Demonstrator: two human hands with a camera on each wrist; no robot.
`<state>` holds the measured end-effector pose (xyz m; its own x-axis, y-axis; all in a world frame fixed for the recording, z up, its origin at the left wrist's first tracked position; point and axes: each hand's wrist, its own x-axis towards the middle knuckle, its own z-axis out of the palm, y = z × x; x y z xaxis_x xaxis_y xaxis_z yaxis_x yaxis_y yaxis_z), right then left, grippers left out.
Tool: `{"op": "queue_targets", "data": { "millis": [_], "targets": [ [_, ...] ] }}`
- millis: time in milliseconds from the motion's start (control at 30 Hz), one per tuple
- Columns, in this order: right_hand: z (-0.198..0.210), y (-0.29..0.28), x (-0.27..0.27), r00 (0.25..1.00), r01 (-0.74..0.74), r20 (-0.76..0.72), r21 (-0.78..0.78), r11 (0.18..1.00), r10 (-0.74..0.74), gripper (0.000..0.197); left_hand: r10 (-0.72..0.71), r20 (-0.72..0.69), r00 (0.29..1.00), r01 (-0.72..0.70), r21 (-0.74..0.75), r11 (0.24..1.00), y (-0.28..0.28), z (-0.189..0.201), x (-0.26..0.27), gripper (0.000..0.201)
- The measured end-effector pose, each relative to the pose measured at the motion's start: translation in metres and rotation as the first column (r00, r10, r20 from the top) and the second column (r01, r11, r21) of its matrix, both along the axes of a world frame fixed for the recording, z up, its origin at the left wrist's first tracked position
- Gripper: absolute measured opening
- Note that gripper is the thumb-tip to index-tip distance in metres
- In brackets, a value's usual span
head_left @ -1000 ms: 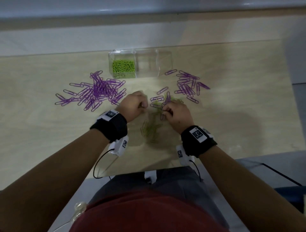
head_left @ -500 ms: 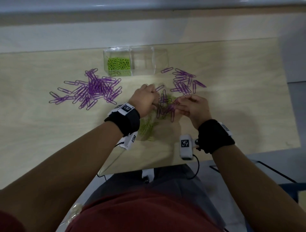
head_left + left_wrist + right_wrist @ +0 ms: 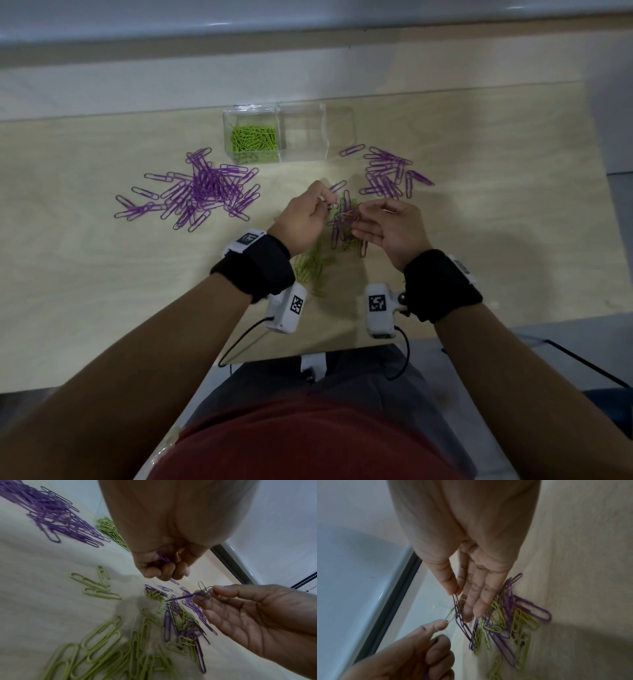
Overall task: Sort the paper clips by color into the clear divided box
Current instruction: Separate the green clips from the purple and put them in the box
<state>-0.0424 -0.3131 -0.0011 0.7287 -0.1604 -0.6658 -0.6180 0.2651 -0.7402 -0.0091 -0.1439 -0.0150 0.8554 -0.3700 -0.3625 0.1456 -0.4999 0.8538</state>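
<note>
The clear divided box [image 3: 301,137] stands at the table's far side, its left compartment holding green clips [image 3: 253,138]. A mixed purple and green pile [image 3: 344,228] lies between my hands. My right hand [image 3: 456,592] pinches a purple clip [image 3: 458,609] with thumb and forefinger, its other fingers straight. A green clip [image 3: 450,616] is hooked through it. My left hand [image 3: 164,566] is curled round purple clips [image 3: 163,558], and its thumb tip [image 3: 439,626] sits at the green clip's end. Both hands hover just above the pile.
A big heap of purple clips [image 3: 205,192] lies left of the box, a smaller one [image 3: 387,174] to its right. Loose green clips [image 3: 313,263] lie near my left wrist. The pale wooden table [image 3: 496,257] ends close to my body.
Both hands lifted off the mixed pile and moved farther from me. The right hand turned palm inward and drew up a purple clip with a green one hooked on.
</note>
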Motion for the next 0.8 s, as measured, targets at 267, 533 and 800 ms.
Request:
{"op": "queue_targets", "data": {
  "millis": [267,533,800],
  "targets": [
    [0.0,0.004,-0.002,0.999,-0.048,0.017,-0.1,0.994,0.05,0.007,0.005,0.167,0.986,-0.007,0.011,1.0,0.004,-0.01,-0.001,0.01],
    [-0.004,-0.033,-0.006,0.992,0.002,0.118,-0.344,0.939,0.041,0.009,-0.065,0.079,0.995,0.055,0.123,0.991,0.037,-0.018,0.0,0.029],
    [-0.011,-0.096,0.012,0.986,0.144,0.15,-0.575,0.805,-0.069,0.009,0.053,0.154,0.987,-0.067,0.086,0.994,0.065,-0.013,0.029,0.041]
  ]
}}
